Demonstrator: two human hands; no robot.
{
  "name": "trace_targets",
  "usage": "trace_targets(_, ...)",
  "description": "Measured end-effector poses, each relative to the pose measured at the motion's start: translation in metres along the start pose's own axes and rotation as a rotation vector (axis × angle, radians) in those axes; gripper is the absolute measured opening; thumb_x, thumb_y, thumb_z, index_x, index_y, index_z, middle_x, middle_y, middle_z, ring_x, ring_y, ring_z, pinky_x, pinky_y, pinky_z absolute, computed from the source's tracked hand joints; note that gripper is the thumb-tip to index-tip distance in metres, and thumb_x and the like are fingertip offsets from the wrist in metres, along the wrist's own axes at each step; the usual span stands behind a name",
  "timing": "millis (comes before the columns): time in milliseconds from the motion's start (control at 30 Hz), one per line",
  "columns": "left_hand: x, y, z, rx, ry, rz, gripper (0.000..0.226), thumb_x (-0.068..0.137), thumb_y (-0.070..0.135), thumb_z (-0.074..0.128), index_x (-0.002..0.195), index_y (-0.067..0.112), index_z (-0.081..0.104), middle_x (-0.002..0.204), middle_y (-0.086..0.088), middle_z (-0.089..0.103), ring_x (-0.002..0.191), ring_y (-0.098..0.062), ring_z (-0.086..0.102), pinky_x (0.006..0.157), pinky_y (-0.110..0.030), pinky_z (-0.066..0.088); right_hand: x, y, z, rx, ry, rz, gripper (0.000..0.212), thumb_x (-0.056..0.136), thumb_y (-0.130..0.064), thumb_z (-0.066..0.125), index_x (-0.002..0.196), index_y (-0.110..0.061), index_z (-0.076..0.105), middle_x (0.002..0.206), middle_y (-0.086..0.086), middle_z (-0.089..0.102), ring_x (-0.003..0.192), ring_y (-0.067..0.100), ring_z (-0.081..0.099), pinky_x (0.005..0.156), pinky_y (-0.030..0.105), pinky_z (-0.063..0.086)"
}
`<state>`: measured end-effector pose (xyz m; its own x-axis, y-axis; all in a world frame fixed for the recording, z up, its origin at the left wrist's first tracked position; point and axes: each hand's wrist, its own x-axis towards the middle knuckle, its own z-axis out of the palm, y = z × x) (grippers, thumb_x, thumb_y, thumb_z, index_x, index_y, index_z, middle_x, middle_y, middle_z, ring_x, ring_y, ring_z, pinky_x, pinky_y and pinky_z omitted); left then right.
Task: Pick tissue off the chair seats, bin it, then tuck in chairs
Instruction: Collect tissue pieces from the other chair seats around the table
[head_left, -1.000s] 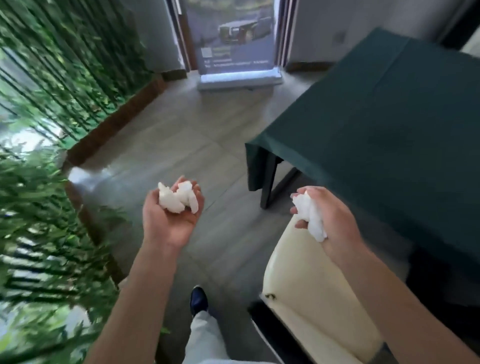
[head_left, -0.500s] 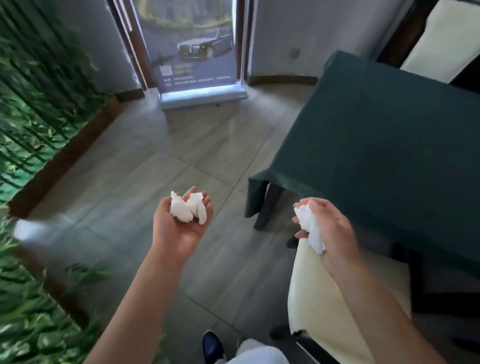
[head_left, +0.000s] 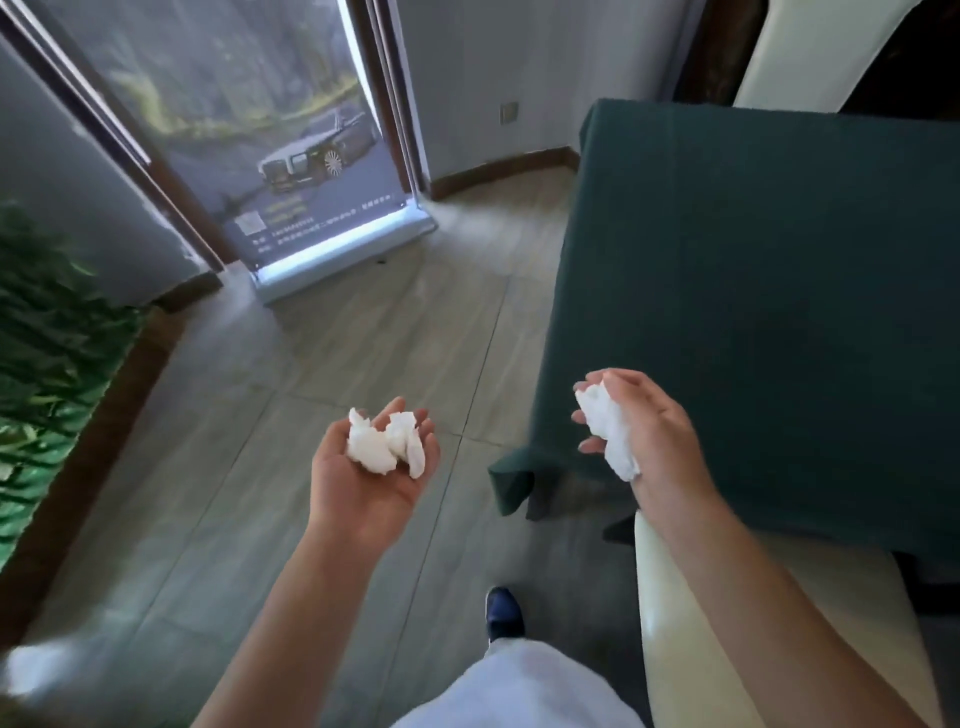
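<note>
My left hand (head_left: 363, 478) is turned palm up over the floor and cups crumpled white tissue (head_left: 387, 444) in its curled fingers. My right hand (head_left: 654, 431) is closed around another wad of white tissue (head_left: 608, 431), held over the corner of the green-clothed table (head_left: 779, 260). Below my right forearm stands a cream chair (head_left: 670, 623), its back toward me and its seat partly under the table. No bin is in view.
A second cream chair (head_left: 810, 52) stands at the table's far side. A roll-up banner with a car picture (head_left: 311, 171) stands against the far wall. Green foliage (head_left: 47, 374) lines the left side. Grey tiled floor (head_left: 291, 374) stretches ahead. My dark shoe (head_left: 503, 613) is below.
The view has swung right and up: the foliage slid left, the banner and the table came closer. Both hands keep their tissue, with the right hand now over the table corner.
</note>
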<state>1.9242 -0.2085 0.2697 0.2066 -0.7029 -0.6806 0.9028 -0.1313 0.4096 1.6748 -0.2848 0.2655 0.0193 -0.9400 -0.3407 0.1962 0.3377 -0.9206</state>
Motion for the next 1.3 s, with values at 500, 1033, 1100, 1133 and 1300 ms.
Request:
trace_targets(500,0.234,0.104,0.195,0.242,-0.218,-0.199,0.042,0.102,0.032,0.047,0.121,0.005,0.072,0.120,-0.022,0.071,0.098,-0.031,0.070,0.077,-0.039,0.063,0.205,-0.065,0.092,0.127,0.253,-0.078,0.020,0.106,-0.017,0.054,0.103,-0.010,0.072,0.110,0.009,0.076,0.084,0.019,0.072,0.061,0.032,0.060)
trace_targets(1033,0.436,0.179,0.384,0.380,-0.312,-0.449,0.038,0.103,0.032,0.048,0.114,0.002,0.069,0.118,-0.022,0.070,0.091,-0.032,0.068,0.076,-0.038,0.063,0.393,-0.135,0.163,0.167,0.565,-0.179,0.020,0.104,-0.017,0.055,0.101,-0.007,0.072,0.112,0.013,0.075,0.085,0.021,0.070,0.060,0.033,0.057)
trace_targets(1100,0.462,0.174,0.414,0.413,-0.321,-0.442,0.037,0.103,0.033,0.048,0.113,0.003,0.069,0.113,-0.022,0.072,0.088,-0.031,0.069,0.077,-0.038,0.063,0.435,-0.144,0.154,0.183,0.569,-0.198,0.020,0.105,-0.017,0.055,0.100,-0.008,0.072,0.111,0.012,0.075,0.084,0.021,0.070,0.060,0.033,0.057)
trace_targets(1133,0.475,0.172,0.429,0.413,-0.319,-0.429,0.037,0.103,0.033,0.049,0.113,0.004,0.069,0.114,-0.022,0.071,0.089,-0.031,0.069,0.078,-0.038,0.063,0.457,-0.149,0.150,0.188,0.565,-0.186,0.020,0.105,-0.017,0.054,0.100,-0.008,0.072,0.110,0.012,0.075,0.084,0.021,0.070,0.060,0.033,0.057)
trace_targets(1300,0.532,0.174,0.511,0.394,-0.330,-0.376,0.037,0.100,0.032,0.050,0.111,0.005,0.072,0.115,-0.023,0.071,0.088,-0.032,0.069,0.075,-0.038,0.062,0.562,-0.194,0.146,0.237,0.485,-0.166,0.021,0.105,-0.019,0.055,0.104,-0.007,0.072,0.111,0.011,0.076,0.087,0.023,0.072,0.061,0.034,0.057)
